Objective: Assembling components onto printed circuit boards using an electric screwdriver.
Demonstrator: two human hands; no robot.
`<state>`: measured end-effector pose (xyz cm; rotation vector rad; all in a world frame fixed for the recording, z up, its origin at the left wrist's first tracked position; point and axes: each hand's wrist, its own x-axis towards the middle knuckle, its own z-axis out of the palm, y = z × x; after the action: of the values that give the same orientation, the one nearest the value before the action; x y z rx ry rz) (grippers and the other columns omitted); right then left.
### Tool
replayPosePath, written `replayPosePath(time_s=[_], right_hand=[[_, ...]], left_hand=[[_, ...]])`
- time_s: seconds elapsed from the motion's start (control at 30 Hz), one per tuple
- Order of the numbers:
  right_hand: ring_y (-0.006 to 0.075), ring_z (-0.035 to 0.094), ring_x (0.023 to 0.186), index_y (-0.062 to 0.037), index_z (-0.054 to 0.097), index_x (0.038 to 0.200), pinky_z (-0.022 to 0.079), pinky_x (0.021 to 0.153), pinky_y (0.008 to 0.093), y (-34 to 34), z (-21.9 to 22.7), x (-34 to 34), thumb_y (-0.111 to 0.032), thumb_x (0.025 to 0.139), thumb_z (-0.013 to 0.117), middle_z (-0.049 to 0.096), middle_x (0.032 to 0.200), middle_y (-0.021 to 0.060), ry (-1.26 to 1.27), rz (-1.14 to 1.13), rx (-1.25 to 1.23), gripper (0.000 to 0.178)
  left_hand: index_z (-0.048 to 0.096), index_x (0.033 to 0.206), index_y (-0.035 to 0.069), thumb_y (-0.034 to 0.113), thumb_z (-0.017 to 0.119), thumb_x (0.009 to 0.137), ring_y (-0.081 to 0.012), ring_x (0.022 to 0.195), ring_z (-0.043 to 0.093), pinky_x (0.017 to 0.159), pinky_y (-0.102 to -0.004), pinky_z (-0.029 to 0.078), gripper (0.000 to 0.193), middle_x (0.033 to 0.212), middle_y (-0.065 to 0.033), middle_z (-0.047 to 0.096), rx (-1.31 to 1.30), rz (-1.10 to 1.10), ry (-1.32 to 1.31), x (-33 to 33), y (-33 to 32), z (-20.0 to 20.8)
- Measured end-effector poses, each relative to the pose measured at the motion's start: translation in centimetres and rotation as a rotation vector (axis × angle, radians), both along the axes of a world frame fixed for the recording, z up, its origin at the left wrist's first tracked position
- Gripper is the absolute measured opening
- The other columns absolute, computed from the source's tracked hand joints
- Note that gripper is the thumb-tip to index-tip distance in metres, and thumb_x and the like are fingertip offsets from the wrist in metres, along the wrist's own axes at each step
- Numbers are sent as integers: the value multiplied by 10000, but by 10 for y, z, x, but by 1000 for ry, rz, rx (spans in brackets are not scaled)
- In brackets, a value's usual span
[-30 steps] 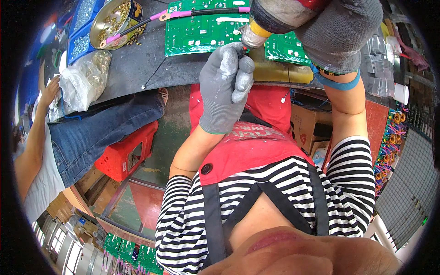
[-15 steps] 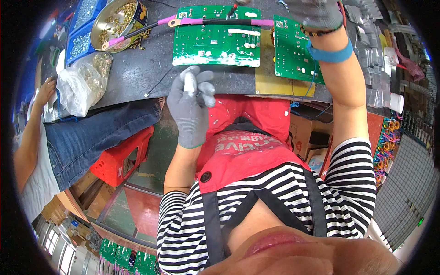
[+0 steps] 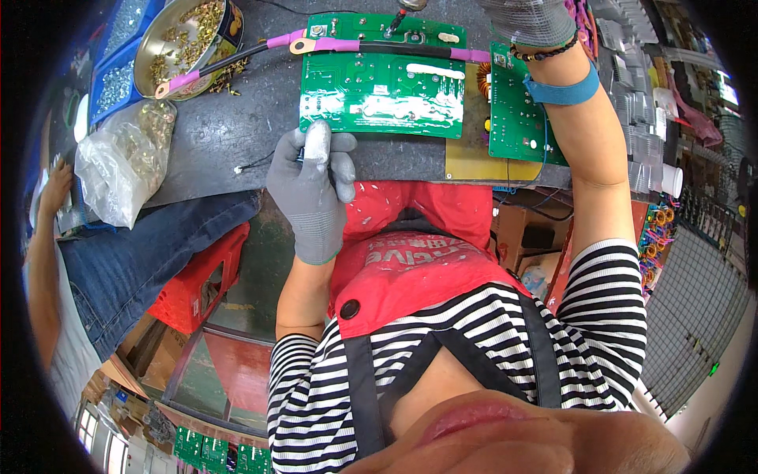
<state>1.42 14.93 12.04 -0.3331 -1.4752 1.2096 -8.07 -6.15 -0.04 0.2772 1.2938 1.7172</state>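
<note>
Our left hand (image 3: pixel 312 186) rests curled at the counter (image 3: pixel 213 138) edge, its fingers pinching something small we cannot identify, bracing just below the green board (image 3: pixel 379 91), while our right hand (image 3: pixel 530 17) reaches over it, fingers' grip hidden.

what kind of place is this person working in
Most likely an electronics assembly workshop. Green circuit boards lie on a grey workbench, a round tin of brass screws sits at the far left, and the gloved left hand rests at the bench edge beside the nearest board.
</note>
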Motion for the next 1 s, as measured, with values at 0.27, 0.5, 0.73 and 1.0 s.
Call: replayPosePath(time_s=[0.27,0.5,0.73,1.0], right_hand=[[155,612,590,-16,595,851,509,531,269,-14,19,17,-64,803,626,618,768,74,17,399,-281,75],[166,642,700,-4,622,915,542,640,287,-6,3,3,-125,826,633,639,831,81,-76,79,-63,151],[166,648,763,3,623,959,542,695,287,-11,8,4,-151,850,633,646,872,82,-131,83,-73,189],[141,543,443,19,594,962,469,387,270,-19,7,-4,-129,836,645,622,743,97,-175,69,-153,201]], left_hand=[[576,910,29,131,591,974,-66,436,474,336,-193,307,121,771,-144,679,7,-21,1,-3,-2,0],[576,913,31,135,598,971,-60,418,463,329,-195,290,121,762,-141,681,-4,-33,-1,-4,-1,-1],[567,916,22,139,597,973,-57,406,450,328,-201,286,134,756,-139,681,-28,-35,13,-4,0,1],[566,911,13,142,596,974,-57,407,446,329,-203,285,146,748,-137,676,-35,-42,9,-4,1,4]])
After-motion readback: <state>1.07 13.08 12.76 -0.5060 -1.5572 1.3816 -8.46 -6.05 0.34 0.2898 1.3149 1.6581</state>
